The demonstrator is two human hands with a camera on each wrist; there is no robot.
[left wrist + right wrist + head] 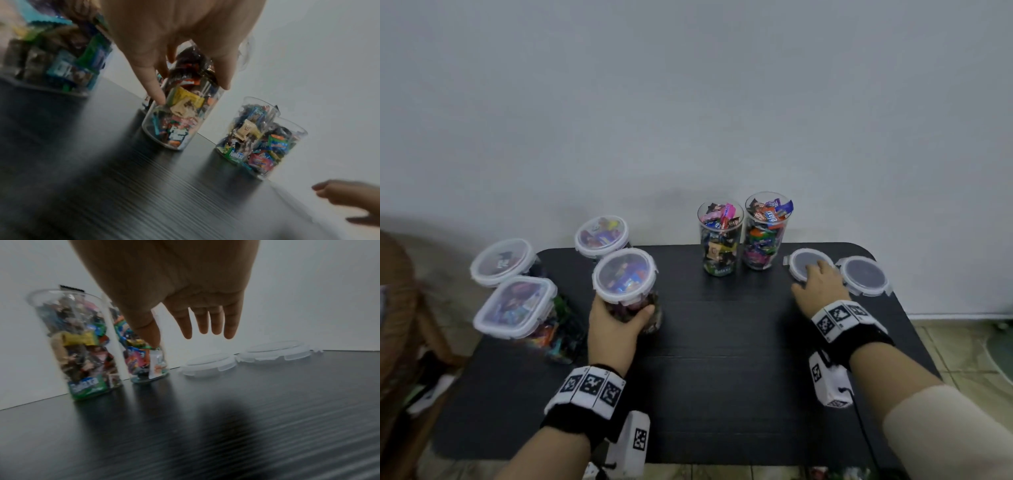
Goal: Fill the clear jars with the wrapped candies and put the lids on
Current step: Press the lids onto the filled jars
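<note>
My left hand [619, 318] grips a clear round jar [626, 291] full of wrapped candies, lid on, at the table's left middle; in the left wrist view the fingers [156, 91] curl round that jar [180, 116]. Two open jars of candies [720, 240] [765, 233] stand at the back centre without lids. My right hand [820, 284] hovers with straight fingers over the left of two loose round lids [799, 262] [864, 275] at the back right. In the right wrist view the fingers [205, 324] hang above the lids [207, 365] [275, 352], apart from them.
Three more lidded jars of candies stand at the left: a round one [501, 262], a square one [515, 306] and a round one [602, 236] at the back. The black table [722, 377] backs onto a white wall. A wicker chair [400, 308] stands at the left.
</note>
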